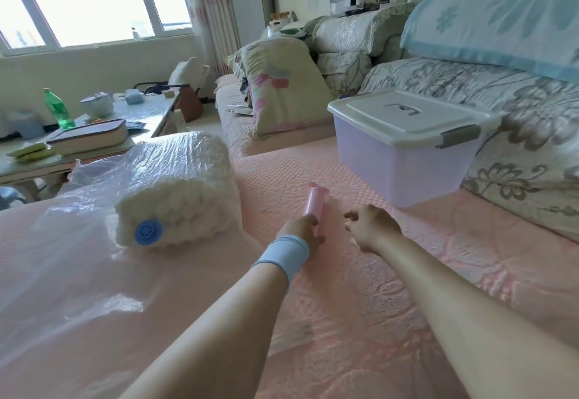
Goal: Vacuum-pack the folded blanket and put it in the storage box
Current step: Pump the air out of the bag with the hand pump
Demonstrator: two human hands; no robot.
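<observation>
A folded cream blanket [175, 191] lies inside a clear plastic vacuum bag [78, 273] on the pink bed cover, left of centre. The bag's blue round valve [148, 231] faces me. A pink hand pump [315, 204] lies on the cover in the middle. My left hand [302, 229], with a pale blue wristband, grips the pump's near end. My right hand [371, 226] hovers just right of the pump with its fingers apart and holds nothing. The storage box [404, 160], translucent with a white latched lid, stands shut to the right.
A sofa [517, 147] with floral covers rises right behind the box, with a floral pillow [282, 91] further back. At the left stands a low table [141, 122] with a green bottle [59, 110], a book and bowls. Windows fill the far left wall.
</observation>
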